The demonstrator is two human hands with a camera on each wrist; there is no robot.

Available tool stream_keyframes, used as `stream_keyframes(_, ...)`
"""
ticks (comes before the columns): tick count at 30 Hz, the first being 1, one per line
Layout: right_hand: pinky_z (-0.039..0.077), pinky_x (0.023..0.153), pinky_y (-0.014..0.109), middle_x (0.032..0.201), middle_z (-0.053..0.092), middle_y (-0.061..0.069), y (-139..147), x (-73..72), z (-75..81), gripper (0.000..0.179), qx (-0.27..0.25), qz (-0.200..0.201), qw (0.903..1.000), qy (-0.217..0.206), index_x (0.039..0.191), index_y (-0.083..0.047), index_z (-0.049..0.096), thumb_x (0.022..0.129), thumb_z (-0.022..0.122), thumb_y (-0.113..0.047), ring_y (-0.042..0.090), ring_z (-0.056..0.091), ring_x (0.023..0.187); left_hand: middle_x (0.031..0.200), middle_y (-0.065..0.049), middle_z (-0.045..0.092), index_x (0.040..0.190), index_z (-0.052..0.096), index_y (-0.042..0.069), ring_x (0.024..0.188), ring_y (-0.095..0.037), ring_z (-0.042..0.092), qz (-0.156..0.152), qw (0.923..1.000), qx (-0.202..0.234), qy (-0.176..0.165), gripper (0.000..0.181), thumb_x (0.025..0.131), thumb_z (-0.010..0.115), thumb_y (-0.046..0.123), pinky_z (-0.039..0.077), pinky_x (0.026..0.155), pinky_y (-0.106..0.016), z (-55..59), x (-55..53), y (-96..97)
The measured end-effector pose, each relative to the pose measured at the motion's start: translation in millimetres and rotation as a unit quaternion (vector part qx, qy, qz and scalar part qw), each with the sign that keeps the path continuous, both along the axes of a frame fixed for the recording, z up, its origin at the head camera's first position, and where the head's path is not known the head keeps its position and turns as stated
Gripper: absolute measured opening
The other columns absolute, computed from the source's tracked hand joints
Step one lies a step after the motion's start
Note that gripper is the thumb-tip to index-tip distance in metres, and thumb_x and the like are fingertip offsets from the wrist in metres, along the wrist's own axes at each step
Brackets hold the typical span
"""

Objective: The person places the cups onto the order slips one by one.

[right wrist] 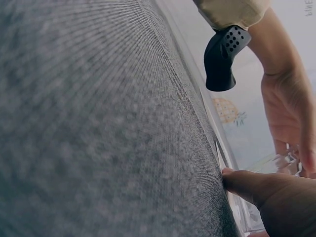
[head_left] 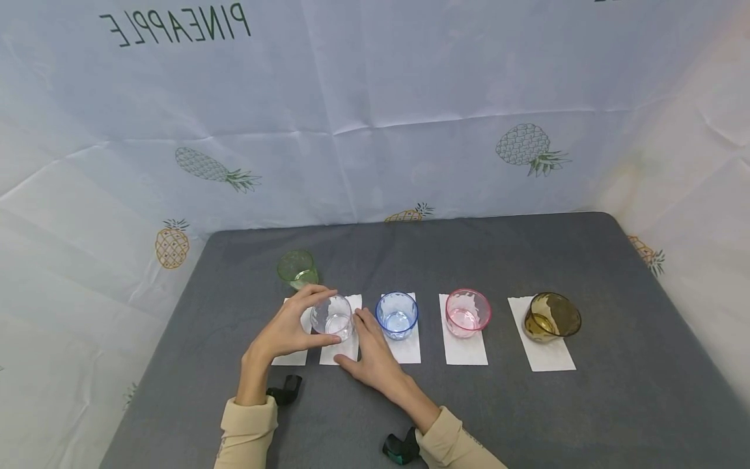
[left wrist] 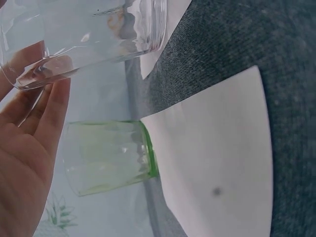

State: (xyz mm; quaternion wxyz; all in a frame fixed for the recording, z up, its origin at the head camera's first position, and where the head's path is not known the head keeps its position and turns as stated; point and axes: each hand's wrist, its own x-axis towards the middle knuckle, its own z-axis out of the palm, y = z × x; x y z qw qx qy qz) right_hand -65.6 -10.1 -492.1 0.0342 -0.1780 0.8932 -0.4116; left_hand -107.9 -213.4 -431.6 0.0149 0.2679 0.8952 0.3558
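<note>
My left hand (head_left: pixel 293 326) grips a clear glass (head_left: pixel 338 326) between thumb and fingers. Below the glass lies a white paper strip (head_left: pixel 340 352), second from the left. To its right, my right hand (head_left: pixel 375 358) reaches in with fingers extended and thumb spread. Its fingertips are right at the glass's side, and the thumb (right wrist: pixel 242 182) comes down by the paper edge in the right wrist view. Behind my left hand a green glass (head_left: pixel 297 268) stands at the back end of the leftmost paper strip (head_left: pixel 291 358).
A blue glass (head_left: pixel 397 316), a pink-rimmed glass (head_left: pixel 467 314) and an amber glass (head_left: pixel 551 317) stand on further paper strips to the right. The grey tablecloth (head_left: pixel 480 417) covers the table. White pineapple-print fabric (head_left: pixel 375 78) hangs behind and at both sides.
</note>
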Motion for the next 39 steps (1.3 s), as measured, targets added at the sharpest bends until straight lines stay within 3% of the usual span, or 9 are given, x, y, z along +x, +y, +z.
stream_keyframes(6, 0.037, 0.119, 0.058, 0.156, 0.043, 0.027, 0.1, -0.7, -0.1, 0.081, -0.005, -0.006, 1.0, 0.006, 0.147, 0.011, 0.045, 0.086, 0.083, -0.026, 0.045, 0.034, 0.151, 0.138, -0.009, 0.059, 0.141, 0.059, 0.005, 0.126, -0.032, 0.059, -0.005, 1.0, 0.004, -0.001, 0.079, 0.074, 0.092, 0.03, 0.047, 0.102, -0.064, -0.9, -0.7, -0.1)
stream_keyframes(12, 0.038, 0.119, 0.058, 0.155, 0.044, 0.028, 0.3, 0.1, -0.2, 0.083, -0.013, -0.013, 0.9997, 0.015, 0.147, 0.01, 0.045, 0.084, 0.084, -0.025, 0.046, 0.036, 0.149, 0.143, -0.006, 0.057, 0.145, 0.056, 0.013, 0.13, -0.029, 0.058, -0.01, 0.9998, 0.016, 0.006, 0.082, 0.074, 0.092, 0.03, 0.051, 0.105, -0.053, -3.8, -1.1, -0.2)
stream_keyframes(20, 0.037, 0.117, 0.062, 0.156, 0.041, 0.031, -0.6, 0.6, -2.5, 0.089, -0.047, -0.017, 0.9984, 0.024, 0.154, 0.006, 0.035, 0.084, 0.084, -0.021, 0.047, 0.036, 0.149, 0.146, -0.008, 0.055, 0.147, 0.051, 0.009, 0.132, -0.025, 0.054, -0.009, 0.9989, 0.032, 0.033, 0.081, 0.077, 0.088, 0.023, 0.051, 0.105, -0.05, -7.1, 4.4, -7.5)
stream_keyframes(27, 0.043, 0.114, 0.059, 0.153, 0.047, 0.028, -1.5, 0.5, -3.1, 0.09, -0.091, -0.036, 0.9939, 0.05, 0.155, 0.004, 0.035, 0.083, 0.085, -0.018, 0.044, 0.046, 0.143, 0.145, -0.012, 0.056, 0.15, 0.05, 0.015, 0.129, -0.029, 0.055, 0.022, 0.9969, 0.045, 0.061, 0.083, 0.076, 0.088, 0.017, 0.049, 0.104, -0.054, -15.0, 11.2, -24.8)
stream_keyframes(31, 0.044, 0.114, 0.054, 0.153, 0.049, 0.022, -2.8, 2.4, 0.2, 0.091, -0.12, -0.04, 0.9902, 0.058, 0.155, 0.002, 0.036, 0.082, 0.086, -0.018, 0.037, 0.049, 0.142, 0.145, -0.01, 0.055, 0.15, 0.05, 0.014, 0.128, -0.029, 0.054, 0.049, 0.9967, 0.023, 0.062, 0.084, 0.076, 0.089, 0.021, 0.048, 0.102, -0.057, -15.8, 15.9, -37.3)
stream_keyframes(39, 0.042, 0.118, 0.048, 0.155, 0.048, 0.016, -5.4, 9.6, 11.7, 0.092, -0.154, -0.039, 0.9832, 0.089, 0.156, -0.003, 0.037, 0.08, 0.087, -0.019, 0.029, 0.047, 0.144, 0.143, -0.012, 0.055, 0.146, 0.052, 0.006, 0.132, -0.034, 0.05, 0.091, 0.9925, -0.065, 0.05, 0.081, 0.078, 0.088, 0.029, 0.045, 0.102, -0.062, -15.3, 30.0, -70.8)
